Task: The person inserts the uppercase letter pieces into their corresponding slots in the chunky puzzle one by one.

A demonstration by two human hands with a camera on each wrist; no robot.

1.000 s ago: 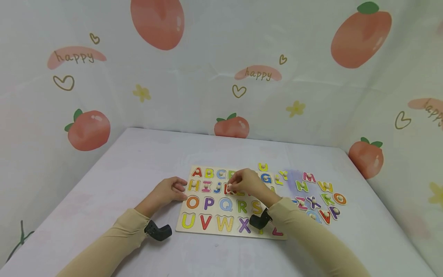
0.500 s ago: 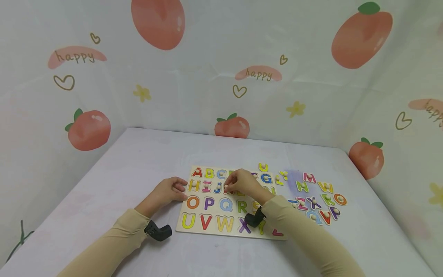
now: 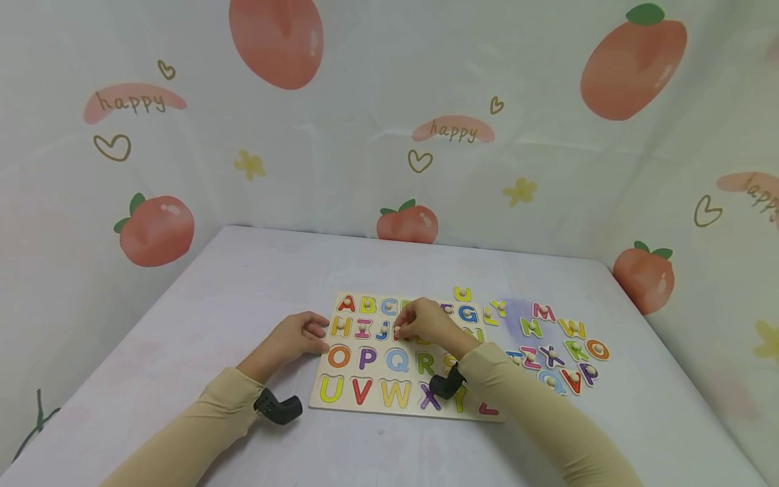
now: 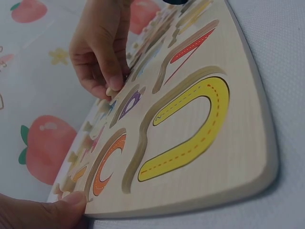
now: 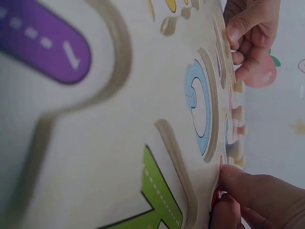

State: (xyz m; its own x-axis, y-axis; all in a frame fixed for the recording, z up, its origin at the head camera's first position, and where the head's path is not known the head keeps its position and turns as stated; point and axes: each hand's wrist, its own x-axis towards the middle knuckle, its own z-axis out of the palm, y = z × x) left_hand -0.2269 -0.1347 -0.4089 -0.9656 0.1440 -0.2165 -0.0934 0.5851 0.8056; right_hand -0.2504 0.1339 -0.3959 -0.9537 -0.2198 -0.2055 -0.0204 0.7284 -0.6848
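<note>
A wooden alphabet puzzle board lies on the table with coloured letter recesses. My right hand is over its second row, thumb and fingers pinching the small knob of the red letter K piece, just right of the blue J piece. My fingers hide most of the K, and I cannot tell if it sits flush. My left hand rests against the board's left edge beside the H piece and the orange O recess. In the left wrist view its thumb touches the board's rim.
Several loose knobbed letters lie right of the board, among them the M piece, the W piece and the orange O piece. A yellow U piece lies at the board's back edge. A fruit-printed cloth stands behind.
My right hand has shifted slightly left with the red K piece, uncovering the blue T piece at the right. Over the last half second it hardly moves. The left hand stays put.
</note>
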